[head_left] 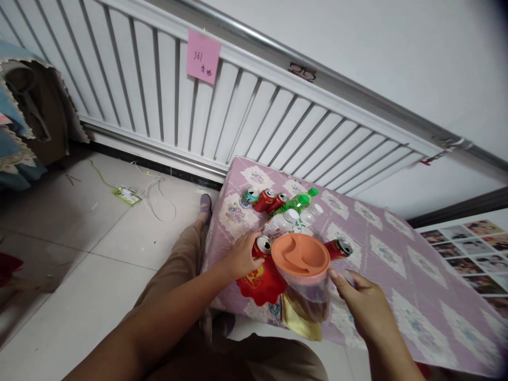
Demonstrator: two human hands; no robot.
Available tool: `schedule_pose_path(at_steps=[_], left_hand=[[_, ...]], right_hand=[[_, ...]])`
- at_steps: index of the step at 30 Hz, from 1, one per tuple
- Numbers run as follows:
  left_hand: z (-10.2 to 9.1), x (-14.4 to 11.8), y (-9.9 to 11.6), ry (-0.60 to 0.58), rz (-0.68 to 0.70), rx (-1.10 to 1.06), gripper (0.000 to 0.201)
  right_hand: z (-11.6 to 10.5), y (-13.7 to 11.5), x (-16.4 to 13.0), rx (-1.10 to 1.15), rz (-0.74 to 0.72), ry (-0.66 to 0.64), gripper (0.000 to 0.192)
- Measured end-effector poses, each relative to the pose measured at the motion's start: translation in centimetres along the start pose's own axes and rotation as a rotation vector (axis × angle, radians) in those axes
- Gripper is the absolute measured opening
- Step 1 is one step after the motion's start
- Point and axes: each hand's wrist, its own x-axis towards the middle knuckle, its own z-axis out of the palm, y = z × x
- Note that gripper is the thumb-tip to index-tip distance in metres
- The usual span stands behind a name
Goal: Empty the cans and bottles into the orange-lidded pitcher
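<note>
White slatted wall behind carries a pink note reading "361". Bench has a purple patterned cloth. Left hand wraps a red can. Right hand fingers curled against a clear jar with an orange lid, near the front edge. More cans and bottles behind; labels unreadable.

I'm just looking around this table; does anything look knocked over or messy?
Yes: three cans and a green bottle lie on their sides at the table's far edge. A power strip with loose cables sprawls on the floor.
</note>
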Motion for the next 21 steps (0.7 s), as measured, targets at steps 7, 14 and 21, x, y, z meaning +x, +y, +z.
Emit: schedule_pose_path(at_steps=[7,14,21], left_hand=[[-0.08,0.03,0.03,-0.009,-0.004,0.002,0.072],[0.17,0.07,-0.30,0.002,0.007,0.008,0.072],[0.16,0.05,-0.30,0.001,0.010,0.017,0.071]], right_hand=[[0.09,0.48,0.23,-0.001,-0.019,0.014,0.037],[0.12,0.19,0.20,-0.004,-0.012,0.009,0.036],[0.04,0.54,0.28,-0.008,-0.037,0.005,0.037]])
